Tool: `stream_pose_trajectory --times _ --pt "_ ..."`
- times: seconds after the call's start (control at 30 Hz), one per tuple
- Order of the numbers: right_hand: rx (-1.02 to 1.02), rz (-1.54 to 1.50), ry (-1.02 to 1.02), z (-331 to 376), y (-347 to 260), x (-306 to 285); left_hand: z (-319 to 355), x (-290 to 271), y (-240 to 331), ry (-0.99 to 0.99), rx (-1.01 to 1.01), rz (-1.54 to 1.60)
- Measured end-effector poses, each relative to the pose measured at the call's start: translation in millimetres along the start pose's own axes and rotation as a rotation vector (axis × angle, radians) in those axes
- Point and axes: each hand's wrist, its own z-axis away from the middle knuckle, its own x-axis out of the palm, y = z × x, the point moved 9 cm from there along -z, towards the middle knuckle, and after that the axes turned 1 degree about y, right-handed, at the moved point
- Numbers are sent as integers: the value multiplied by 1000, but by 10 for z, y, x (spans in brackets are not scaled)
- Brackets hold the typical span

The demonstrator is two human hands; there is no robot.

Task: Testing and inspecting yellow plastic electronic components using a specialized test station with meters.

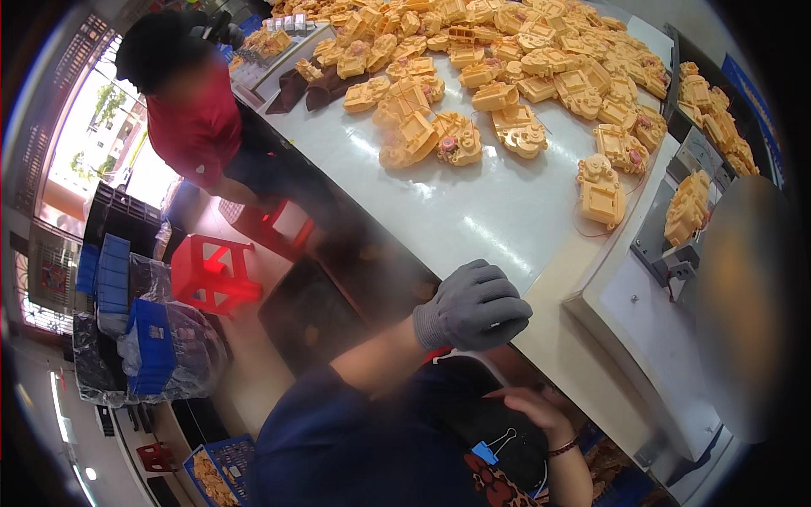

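My left hand (475, 309), in a grey knitted glove, is raised over the near edge of the white table (405, 224). Its fingers are curled into a fist, and the inside of the grip is hidden. My right hand (541, 414) is bare with a beaded bracelet, low at my front, its fingers stretched out beside a rounded black cloth item (498, 414). A blue binder clip (485, 452) is fixed on that cloth. On the table, nearest to the gloved hand, lies a yellow plastic housing (601, 196) with a thin red wire.
Yellow housings (541, 59) are heaped at the table's far side. A metal fixture (667, 203) at the right holds a yellow part (687, 207). A co-worker in a red shirt (194, 127) stands left of the table, near a red stool (215, 275) and blue crates (150, 342).
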Motion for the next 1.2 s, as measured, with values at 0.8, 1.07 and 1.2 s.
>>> stream_pose_trajectory --times 0.8,1.07,1.2 --pt "-43 69 -117 37 -146 138 -21 -59 -26 22 -20 42" --pt "26 67 -1 41 -188 121 -25 -112 -129 140 -68 32" --pt "37 51 36 34 -144 80 -74 -48 -182 140 -75 54"
